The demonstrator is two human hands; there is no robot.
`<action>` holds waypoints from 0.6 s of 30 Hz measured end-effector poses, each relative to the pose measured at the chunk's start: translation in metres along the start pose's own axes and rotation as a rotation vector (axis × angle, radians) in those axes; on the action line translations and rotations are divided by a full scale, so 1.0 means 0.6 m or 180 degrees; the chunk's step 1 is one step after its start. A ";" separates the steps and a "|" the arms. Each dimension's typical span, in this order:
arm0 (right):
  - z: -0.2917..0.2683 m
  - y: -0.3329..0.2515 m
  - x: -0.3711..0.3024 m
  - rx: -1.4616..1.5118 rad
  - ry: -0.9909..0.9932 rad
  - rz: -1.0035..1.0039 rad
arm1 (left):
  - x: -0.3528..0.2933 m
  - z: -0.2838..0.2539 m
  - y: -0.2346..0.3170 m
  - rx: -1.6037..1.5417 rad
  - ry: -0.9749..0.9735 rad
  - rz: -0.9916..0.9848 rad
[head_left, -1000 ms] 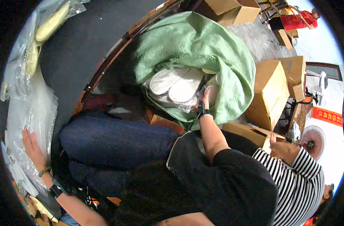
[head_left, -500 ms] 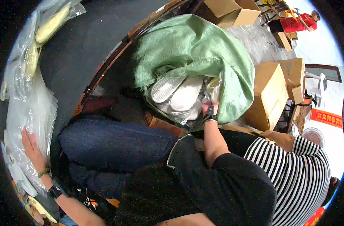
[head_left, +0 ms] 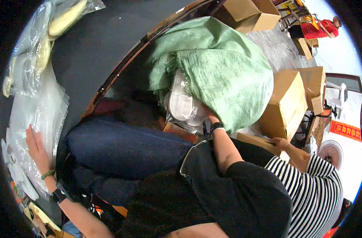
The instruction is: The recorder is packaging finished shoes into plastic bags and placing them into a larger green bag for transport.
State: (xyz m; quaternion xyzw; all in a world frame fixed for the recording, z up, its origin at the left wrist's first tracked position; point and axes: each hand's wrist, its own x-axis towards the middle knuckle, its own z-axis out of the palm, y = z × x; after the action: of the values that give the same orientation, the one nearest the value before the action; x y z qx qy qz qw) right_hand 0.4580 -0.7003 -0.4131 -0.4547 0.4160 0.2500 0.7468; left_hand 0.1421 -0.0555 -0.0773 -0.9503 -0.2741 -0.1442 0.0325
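My left hand (head_left: 38, 150) lies flat, fingers stretched out, on a stack of clear plastic bags (head_left: 50, 113) on the dark tabletop (head_left: 95, 43). My right hand (head_left: 213, 118) reaches into the mouth of a green woven sack (head_left: 228, 75); its fingers are mostly hidden by the sack's flap and plastic. Beside that hand, a white shoe (head_left: 181, 104) in clear wrapping shows its ribbed sole at the opening. The rest of the sack's contents are covered by the cloth.
Pale yellow shoes (head_left: 68, 19) in clear plastic lie at the table's far left. Cardboard boxes (head_left: 282, 105) stand right of the sack. A co-worker in a striped shirt (head_left: 308, 194) sits close on my right, one hand (head_left: 282, 143) at a carton. Another person in red (head_left: 317, 29) is farther back.
The sack's flap has come down over the opening, covering one white shoe and the wrapped item beside it. My right hand has shifted slightly left. My left hand stays on the bags.
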 end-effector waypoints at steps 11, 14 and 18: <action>0.015 -0.020 0.049 0.1947 0.0022 0.1212 | 0.006 -0.004 0.001 0.0007 0.0031 0.0074; 0.000 -0.025 0.054 0.2476 0.0034 0.1564 | 0.001 -0.014 0.007 0.0077 0.0005 0.0026; -0.009 -0.036 0.064 0.3164 0.0002 0.1994 | -0.002 -0.006 -0.005 0.0026 0.0000 0.0037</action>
State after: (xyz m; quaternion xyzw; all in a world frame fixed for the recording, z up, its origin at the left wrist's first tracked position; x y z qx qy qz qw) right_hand 0.4923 -0.7152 -0.4366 0.0944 0.5981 0.2336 0.7608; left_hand 0.1389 -0.0542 -0.0739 -0.9517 -0.2691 -0.1428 0.0372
